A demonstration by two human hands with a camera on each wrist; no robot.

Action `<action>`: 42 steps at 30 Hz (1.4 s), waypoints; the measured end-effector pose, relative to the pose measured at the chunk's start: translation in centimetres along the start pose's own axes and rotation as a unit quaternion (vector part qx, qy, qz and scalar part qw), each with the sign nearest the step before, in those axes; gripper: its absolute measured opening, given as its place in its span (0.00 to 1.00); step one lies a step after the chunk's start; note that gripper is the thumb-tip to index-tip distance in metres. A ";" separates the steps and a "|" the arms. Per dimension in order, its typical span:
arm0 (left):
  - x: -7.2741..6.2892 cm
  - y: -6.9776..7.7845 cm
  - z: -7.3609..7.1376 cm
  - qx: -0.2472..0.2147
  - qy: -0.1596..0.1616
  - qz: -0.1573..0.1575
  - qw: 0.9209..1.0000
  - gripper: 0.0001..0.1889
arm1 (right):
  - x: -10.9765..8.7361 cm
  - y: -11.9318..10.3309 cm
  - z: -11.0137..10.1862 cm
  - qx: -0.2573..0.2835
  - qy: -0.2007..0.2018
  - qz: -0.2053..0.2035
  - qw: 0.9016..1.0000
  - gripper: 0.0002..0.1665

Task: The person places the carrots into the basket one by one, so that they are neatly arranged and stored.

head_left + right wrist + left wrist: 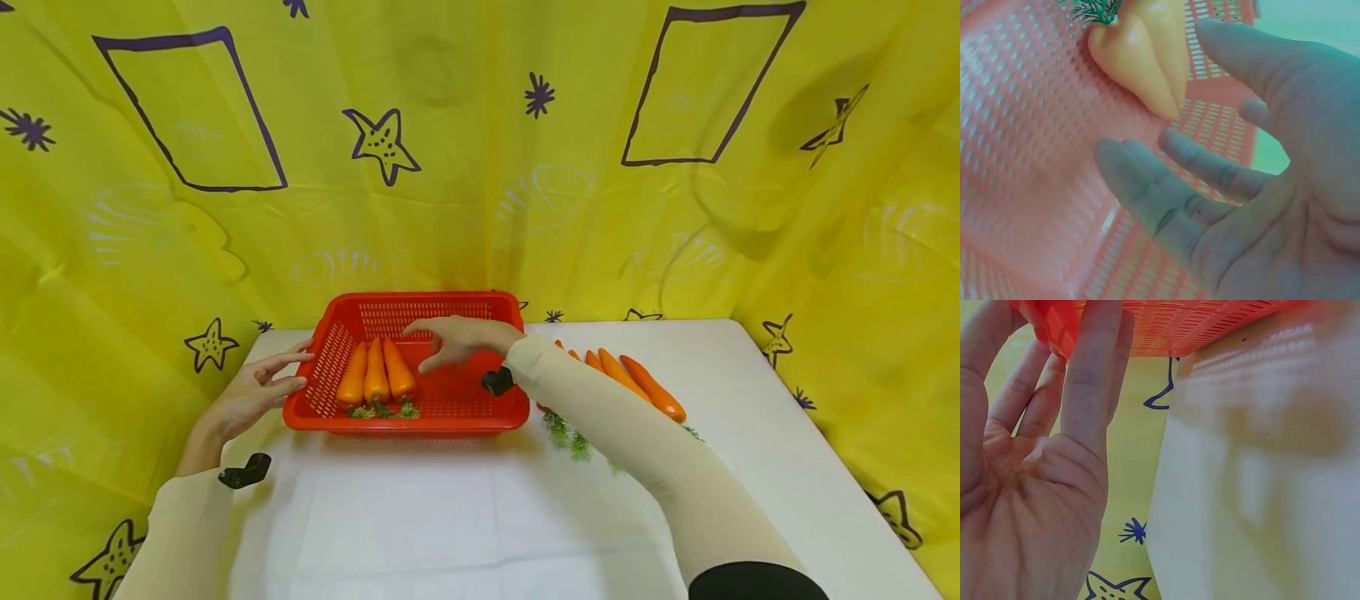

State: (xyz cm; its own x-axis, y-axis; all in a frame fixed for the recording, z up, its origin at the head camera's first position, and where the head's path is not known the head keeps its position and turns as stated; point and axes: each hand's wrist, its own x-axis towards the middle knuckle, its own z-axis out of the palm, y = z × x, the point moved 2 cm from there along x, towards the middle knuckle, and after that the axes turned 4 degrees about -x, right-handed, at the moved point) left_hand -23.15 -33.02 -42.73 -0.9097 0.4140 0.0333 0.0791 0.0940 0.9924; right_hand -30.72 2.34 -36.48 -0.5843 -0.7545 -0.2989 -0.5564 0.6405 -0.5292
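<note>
A red plastic basket [420,423] with slotted walls stands on the white table. Three orange carrots [376,372] with green tops lie side by side in its left half. My left hand [251,396] is at the basket's left rim, fingers extended and fingertips touching it from outside. In the left wrist view the palm [1029,506] faces the camera below the rim. Over the inside of the basket hovers my right hand [457,340], right of the carrots, fingers spread in a loose curve. Nothing is between its thumb and fingers [1141,181] in the right wrist view.
More orange carrots [652,389] with green tops lie on the table [420,517] to the right of the basket, partly hidden by my right forearm [600,425]. A yellow patterned curtain [465,208] hangs close behind the basket and along both sides.
</note>
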 end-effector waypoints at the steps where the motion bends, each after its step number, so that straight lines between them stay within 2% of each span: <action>1: 0.0 0.0 0.0 -0.002 0.001 0.001 1.000 0.24 | -0.7 0.1 -0.4 -0.012 0.004 -0.005 1.000 0.44; 6: 0.1 0.0 0.0 0.002 0.000 0.001 1.000 0.23 | -4.3 0.8 -1.6 -0.042 0.022 -0.035 0.998 0.45; 11: 0.1 -0.1 0.0 0.003 -0.004 -0.003 1.000 0.23 | -8.3 1.8 -2.2 -0.027 0.050 -0.055 0.997 0.44; 20: -0.1 -0.1 0.1 0.002 0.000 -0.003 1.000 0.23 | -16.5 4.3 -2.9 0.021 0.128 -0.037 0.991 0.42; 26: -0.1 0.0 0.2 0.004 0.000 -0.001 1.000 0.23 | -22.2 6.5 -2.9 0.017 0.192 -0.020 0.981 0.42; 33: 0.0 -0.1 0.2 0.006 0.000 -0.001 1.000 0.23 | -28.6 8.5 -1.9 -0.005 0.257 0.009 0.966 0.42; 38: 0.0 -0.1 0.1 0.003 -0.001 0.003 1.000 0.22 | -31.8 9.6 -0.9 -0.007 0.301 0.011 0.954 0.44; 42: 0.0 -0.1 0.0 0.008 -0.003 0.007 1.000 0.22 | -33.6 10.5 -0.1 0.008 0.319 0.039 0.947 0.45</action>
State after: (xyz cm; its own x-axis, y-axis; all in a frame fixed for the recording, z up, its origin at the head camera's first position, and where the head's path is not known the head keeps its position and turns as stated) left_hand -23.09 -33.02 -42.79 -0.9058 0.4211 0.0467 0.0988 0.1026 0.9898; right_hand -17.03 34.49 -31.91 -0.8637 -0.4622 0.2009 -0.4915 0.6845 -0.5384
